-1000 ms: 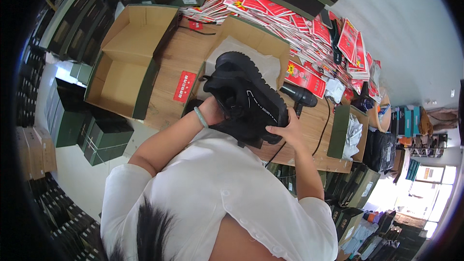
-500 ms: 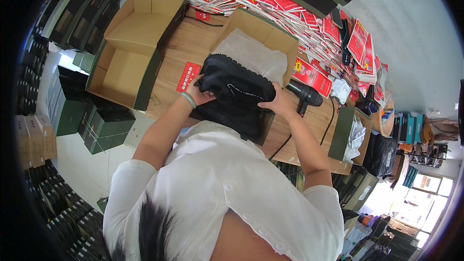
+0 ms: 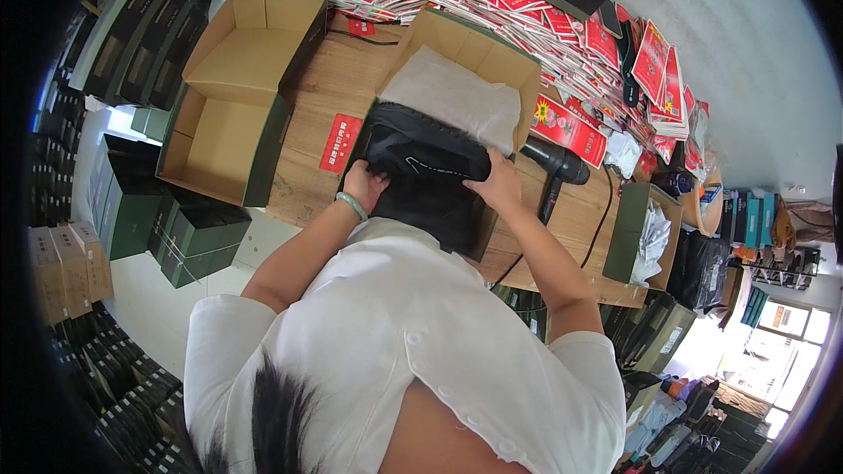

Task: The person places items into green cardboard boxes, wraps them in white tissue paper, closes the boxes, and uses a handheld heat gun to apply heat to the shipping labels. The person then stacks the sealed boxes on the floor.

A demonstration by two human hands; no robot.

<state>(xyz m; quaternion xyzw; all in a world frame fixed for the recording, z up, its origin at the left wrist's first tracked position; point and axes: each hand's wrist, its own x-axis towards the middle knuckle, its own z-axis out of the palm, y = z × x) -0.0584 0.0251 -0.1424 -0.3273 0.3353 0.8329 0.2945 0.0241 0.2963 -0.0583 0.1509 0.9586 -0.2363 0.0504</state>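
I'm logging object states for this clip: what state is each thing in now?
Black shoe: on its side in the shoe box, right hand gripping one end, left hand at the other
Shoe box: open
Pale paper: spread out
Left box: open
Hair dryer: lying down; on or off unclear
Small green box: open, crumpled paper inside
Red packets: heaped loosely

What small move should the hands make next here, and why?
Probably ease both hands off the black shoe: it appears to lie inside the open box, with the left hand and right hand at opposite ends and pale paper lying uncovered beyond it.
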